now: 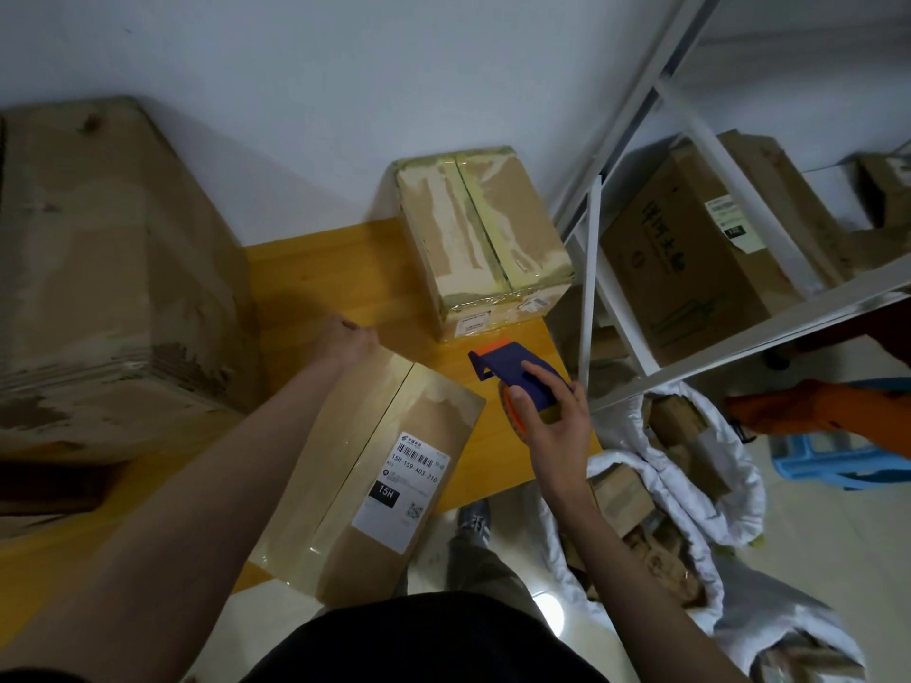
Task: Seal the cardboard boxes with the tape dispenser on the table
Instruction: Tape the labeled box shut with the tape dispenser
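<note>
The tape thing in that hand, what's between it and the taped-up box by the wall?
In the head view, only bare wooden table lies between the tape dispenser and that box.

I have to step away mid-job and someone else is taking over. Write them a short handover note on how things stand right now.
Left hand: grips the far end of the labelled box, steadying it on the wooden table.
Right hand: grip around the tape dispenser, held just right of that box, not touching it.
Done: the smaller box at the back of the table is already taped along its seam and edges. The labelled box shows glossy tape on its top, but I cannot tell whether the seam is fully covered.
Left: check that seam, finish taping it, then any unsealed boxes.
</note>
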Available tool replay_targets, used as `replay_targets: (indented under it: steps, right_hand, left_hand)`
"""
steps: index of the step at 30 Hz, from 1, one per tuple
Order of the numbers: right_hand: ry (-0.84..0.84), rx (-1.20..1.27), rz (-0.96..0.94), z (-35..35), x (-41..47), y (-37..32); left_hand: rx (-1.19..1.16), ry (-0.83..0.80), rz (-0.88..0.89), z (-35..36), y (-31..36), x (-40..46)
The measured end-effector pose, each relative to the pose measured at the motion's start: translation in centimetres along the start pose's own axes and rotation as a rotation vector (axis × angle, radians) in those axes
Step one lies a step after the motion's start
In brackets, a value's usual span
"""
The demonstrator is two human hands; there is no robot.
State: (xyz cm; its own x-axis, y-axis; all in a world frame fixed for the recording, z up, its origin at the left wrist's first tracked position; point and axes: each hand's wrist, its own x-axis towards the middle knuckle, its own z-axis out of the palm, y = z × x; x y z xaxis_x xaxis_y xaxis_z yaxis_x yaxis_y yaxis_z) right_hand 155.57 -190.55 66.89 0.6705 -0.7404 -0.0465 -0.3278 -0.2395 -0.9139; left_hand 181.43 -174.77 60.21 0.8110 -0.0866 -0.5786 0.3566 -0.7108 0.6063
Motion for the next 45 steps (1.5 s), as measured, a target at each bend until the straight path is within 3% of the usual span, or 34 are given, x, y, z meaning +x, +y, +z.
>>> replay_targets:
  steps: [11, 19, 25, 31, 37, 42, 45]
  right_hand:
    - [0.015, 0.005, 0.013, -0.5, -0.2, 0.0]
    - [0.003, 0.005, 0.016, -0.2, 0.0, 0.0]
    - [0.005, 0.029, 0.025, -0.6, 0.2, -0.2]
    - [0.02, 0.039, 0.03, -0.9, 0.3, -0.2]
    - [0.013, 0.044, 0.036, -0.9, 0.4, -0.3]
    - [0.009, 0.052, 0.042, -1.0, 0.5, -0.2]
    - [0.01, 0.055, 0.046, -1.2, 0.4, -0.1]
  left_hand:
    - [0.129, 0.173, -0.015, 0.6, 0.1, -0.7]
    - [-0.149, 0.17, 0.103, -0.2, -0.7, -0.7]
    - [0.129, 0.021, 0.557, -0.3, -3.8, -1.9]
    - [0.346, -0.02, 0.775, -0.6, -4.9, -1.0]
    - [0.396, -0.021, 0.717, -0.5, -2.5, -1.3]
    - [0.514, -0.205, 0.78, 0.9, -1.6, -3.1]
    - [0.676, -0.221, 0.797, 2.2, -2.5, -3.2]
